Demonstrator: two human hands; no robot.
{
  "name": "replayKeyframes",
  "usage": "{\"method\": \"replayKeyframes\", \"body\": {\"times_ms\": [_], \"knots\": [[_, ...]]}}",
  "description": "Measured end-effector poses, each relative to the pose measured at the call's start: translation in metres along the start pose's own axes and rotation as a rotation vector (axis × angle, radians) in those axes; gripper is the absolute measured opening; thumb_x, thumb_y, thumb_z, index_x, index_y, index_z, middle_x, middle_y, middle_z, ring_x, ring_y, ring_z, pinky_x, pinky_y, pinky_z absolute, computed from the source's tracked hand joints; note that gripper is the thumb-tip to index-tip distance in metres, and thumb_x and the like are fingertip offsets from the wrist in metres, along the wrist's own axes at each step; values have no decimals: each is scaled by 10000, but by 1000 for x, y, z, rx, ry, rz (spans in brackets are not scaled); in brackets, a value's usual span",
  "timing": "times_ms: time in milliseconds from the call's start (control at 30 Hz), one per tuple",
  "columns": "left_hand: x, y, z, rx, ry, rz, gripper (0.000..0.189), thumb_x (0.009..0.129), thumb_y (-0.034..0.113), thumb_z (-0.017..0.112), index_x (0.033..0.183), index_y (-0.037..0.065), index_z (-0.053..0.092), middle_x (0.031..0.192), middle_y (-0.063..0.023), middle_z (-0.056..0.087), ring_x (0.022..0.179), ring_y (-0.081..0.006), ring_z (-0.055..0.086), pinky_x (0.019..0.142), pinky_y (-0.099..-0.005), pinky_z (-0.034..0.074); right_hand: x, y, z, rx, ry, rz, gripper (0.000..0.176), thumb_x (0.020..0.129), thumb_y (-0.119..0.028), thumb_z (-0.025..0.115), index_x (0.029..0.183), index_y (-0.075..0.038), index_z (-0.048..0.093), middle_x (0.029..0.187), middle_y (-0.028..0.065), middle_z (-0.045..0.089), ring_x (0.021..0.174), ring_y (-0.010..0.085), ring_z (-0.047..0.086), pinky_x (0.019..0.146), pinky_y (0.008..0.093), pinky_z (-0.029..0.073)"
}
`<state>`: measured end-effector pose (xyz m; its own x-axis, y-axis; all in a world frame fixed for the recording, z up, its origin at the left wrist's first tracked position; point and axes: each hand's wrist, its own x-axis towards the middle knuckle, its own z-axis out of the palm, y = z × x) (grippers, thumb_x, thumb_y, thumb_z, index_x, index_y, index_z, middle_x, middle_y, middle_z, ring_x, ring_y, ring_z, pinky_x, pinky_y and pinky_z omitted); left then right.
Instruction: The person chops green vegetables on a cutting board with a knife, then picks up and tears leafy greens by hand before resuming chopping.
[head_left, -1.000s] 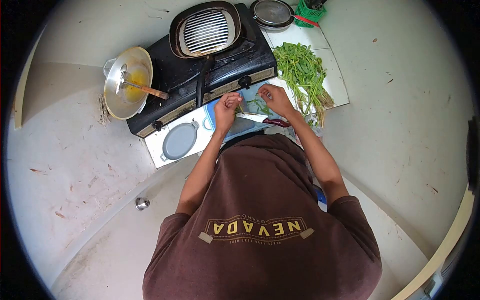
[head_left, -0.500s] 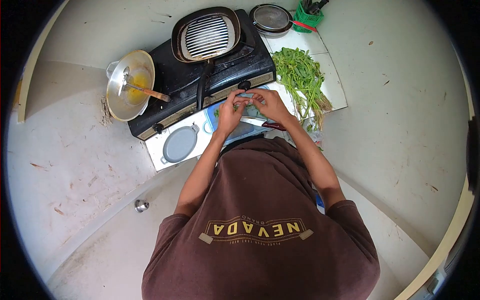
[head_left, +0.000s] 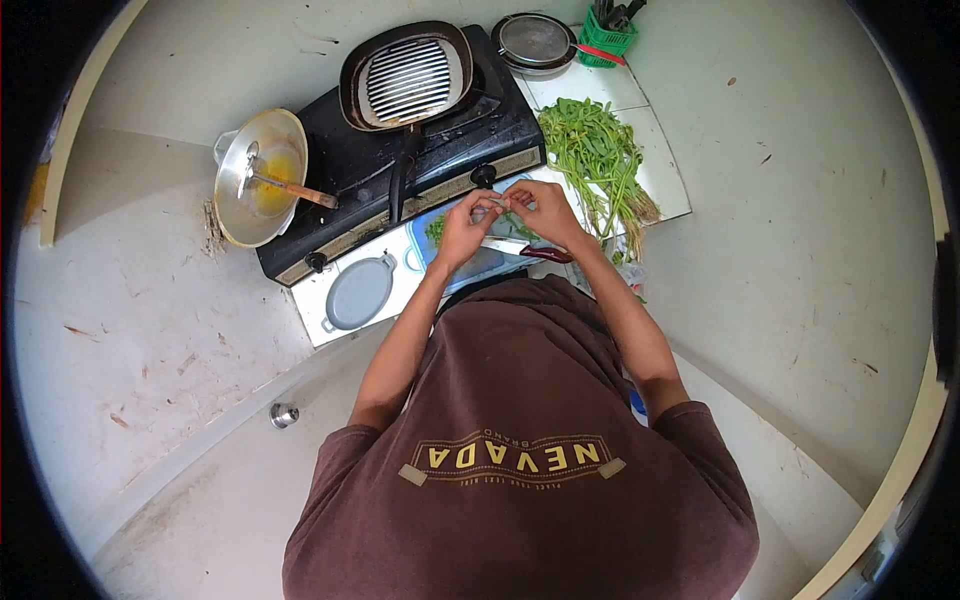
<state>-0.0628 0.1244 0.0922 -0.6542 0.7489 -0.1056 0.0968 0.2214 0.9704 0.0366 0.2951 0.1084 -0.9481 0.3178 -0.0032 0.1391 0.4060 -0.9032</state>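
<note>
Both hands meet above a blue cutting board (head_left: 419,232). My left hand (head_left: 465,228) has its thumb and fingers pinched together. My right hand (head_left: 546,214) is pinched too, its fingertips nearly against the left ones. Something small and pale seems to lie between the fingertips, too small to make out. Beneath the hands a knife with a dark red handle (head_left: 547,254) rests across the board, its blade pointing left. Some green leaf pieces (head_left: 435,230) lie on the board, partly hidden by my left hand.
A black gas stove (head_left: 335,165) carries a grill pan (head_left: 415,75) and a wok (head_left: 232,205) with a wooden-handled ladle (head_left: 300,191). Leafy greens with roots (head_left: 600,160) lie right. A grey oval plate (head_left: 360,293), a strainer (head_left: 537,40) and a green basket (head_left: 607,42) stand around.
My fingers have shifted: the index fingers, which were touching and raised, are now lower and slightly apart. The whole view has tilted a little. The knife and greens lie as before.
</note>
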Motion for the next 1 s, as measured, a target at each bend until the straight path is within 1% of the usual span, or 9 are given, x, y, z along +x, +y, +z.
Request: {"method": "replayKeyframes", "body": {"times_ms": [133,333,433,467,533,600,733,833,1000], "knots": [[1,-4,2,6,-52,-22,153,985,79,647,1113,-1,673,981,-61,734,948,-123,671,890,-298,509,-3,1,-6,27,3,20,136,888,-83,716,1002,-8,730,865,141,751,801,233,744,768,346,581],[4,-11,7,-17,-29,-39,104,977,53,619,1030,-1,689,913,-58,734,801,-93,672,749,-271,528,-6,6,-9,89,27,23,138,899,-90,713,1009,-8,731,855,132,756,795,209,740,769,331,574],[7,-18,5,46,-65,-101,129,1025,82,574,1076,-13,647,933,-46,701,859,-99,649,818,-263,503,-10,24,-1,190,88,70,176,903,-123,716,1040,-15,724,847,131,752,787,228,737,762,339,570],[7,-20,5,-13,-29,-87,117,1017,65,574,1064,-11,648,916,-47,701,821,-96,643,782,-256,506,-12,35,3,238,119,92,192,903,-140,718,1051,-17,721,843,131,750,783,240,735,760,344,569],[6,-24,7,-134,43,-55,97,999,33,574,1042,-7,651,882,-50,702,746,-89,631,711,-242,512,-25,45,0,-12,-20,91,259,892,-197,733,1074,-15,710,889,138,747,830,278,728,789,366,564],[4,-28,4,-207,64,-96,88,1001,25,569,1040,-13,638,893,-52,700,766,-96,637,726,-240,513,-44,69,3,-298,-125,14,358,857,-226,768,1129,-13,674,994,147,711,956,310,699,862,405,545],[-10,-43,-5,-239,100,-129,78,1002,23,589,1043,-18,642,921,-56,704,812,-102,650,755,-236,513,-68,78,4,-517,-303,55,446,810,-261,805,1162,-47,635,1020,126,708,1010,315,673,886,451,485],[-27,-57,-8,-271,152,-214,92,997,46,630,1063,-15,650,931,-62,706,815,-107,656,763,-240,522,-73,84,10,-591,-333,31,487,796,-262,817,1191,-63,613,1023,115,714,1019,315,672,889,462,455],[-63,-61,-14,-277,244,-292,99,978,57,676,1053,-6,659,947,-56,701,810,-117,661,793,-254,548,-85,95,20,-508,-259,-6,462,865,-139,739,1283,-80,552,1008,127,712,1011,334,664,885,465,448]]}}
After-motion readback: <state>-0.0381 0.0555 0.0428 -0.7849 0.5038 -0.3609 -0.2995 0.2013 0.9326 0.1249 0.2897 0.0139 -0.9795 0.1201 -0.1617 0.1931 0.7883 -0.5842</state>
